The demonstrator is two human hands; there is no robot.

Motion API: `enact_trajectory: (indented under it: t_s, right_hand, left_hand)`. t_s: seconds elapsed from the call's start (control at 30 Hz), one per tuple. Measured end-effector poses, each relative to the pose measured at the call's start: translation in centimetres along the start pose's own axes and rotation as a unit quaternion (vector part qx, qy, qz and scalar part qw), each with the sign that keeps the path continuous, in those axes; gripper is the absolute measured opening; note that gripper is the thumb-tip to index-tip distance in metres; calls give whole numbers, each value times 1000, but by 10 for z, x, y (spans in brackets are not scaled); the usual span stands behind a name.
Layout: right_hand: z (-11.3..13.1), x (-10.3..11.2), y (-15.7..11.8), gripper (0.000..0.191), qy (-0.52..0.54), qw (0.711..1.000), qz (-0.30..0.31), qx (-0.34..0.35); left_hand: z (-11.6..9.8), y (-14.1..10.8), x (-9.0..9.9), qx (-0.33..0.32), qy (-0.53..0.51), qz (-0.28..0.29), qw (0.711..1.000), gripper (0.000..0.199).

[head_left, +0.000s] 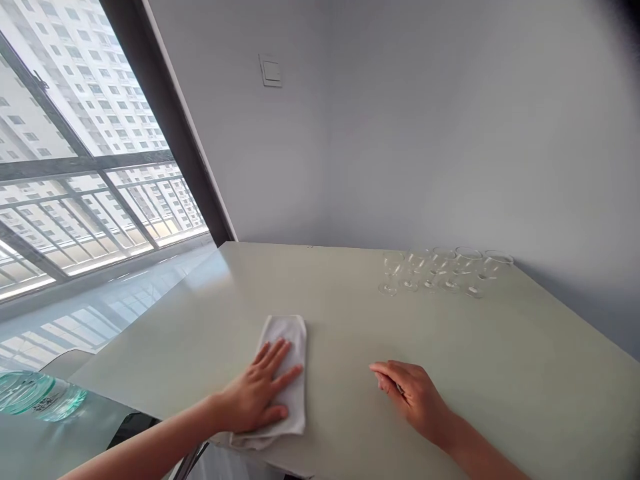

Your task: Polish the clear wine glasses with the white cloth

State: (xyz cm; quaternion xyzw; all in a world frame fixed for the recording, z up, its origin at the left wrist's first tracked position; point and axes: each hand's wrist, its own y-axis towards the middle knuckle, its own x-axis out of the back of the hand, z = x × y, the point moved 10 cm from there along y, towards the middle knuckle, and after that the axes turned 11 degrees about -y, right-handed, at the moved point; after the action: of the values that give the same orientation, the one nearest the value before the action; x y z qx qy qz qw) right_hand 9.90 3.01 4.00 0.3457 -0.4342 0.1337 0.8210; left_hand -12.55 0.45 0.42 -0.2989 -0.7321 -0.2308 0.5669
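My left hand (pixel 263 387) lies flat with spread fingers on a folded white cloth (pixel 294 407), pressing it against the pale table (pixel 345 300). One end of the cloth reaches the table's near edge. To the right, my right hand (pixel 413 400) rests over the tabletop with its fingers curled together toward the thumb. Nothing shows in it, and a small gap is visible between thumb and fingers. Several clear stemmed glasses stand upright in a row toward the back right; the leftmost glass (pixel 393 267) is the nearest to my hands.
Grey walls (pixel 425 133) meet in a corner behind the table, with a light switch (pixel 272 71) on one. At the lower left, a clear bluish bottle (pixel 43 395) lies on its side on a lower surface. A large window (pixel 90 160) fills the upper left.
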Motion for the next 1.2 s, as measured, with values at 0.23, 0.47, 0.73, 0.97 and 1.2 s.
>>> enact_trajectory:
  t_s: [0.23,0.47,0.73,0.97,1.2]
  right_hand:
    - [-38,15,-4,19,9,993,-83,-79]
    - [-45,1,23,29,-115,983,-103,-97]
    - [-84,-105,125,60,-218,958,164,-90]
    - [-186,-88,192,81,-239,887,210,-335]
    - [-174,-101,202,76,-224,901,262,-263]
  left_hand:
    - [-54,127,-10,-137,-91,4,986,67]
    - [5,201,2,-37,-206,-144,967,53]
    - [62,148,40,157,-284,-451,831,29]
    - [84,137,28,238,-364,-467,769,25]
    - [92,138,26,215,-413,-492,736,23]
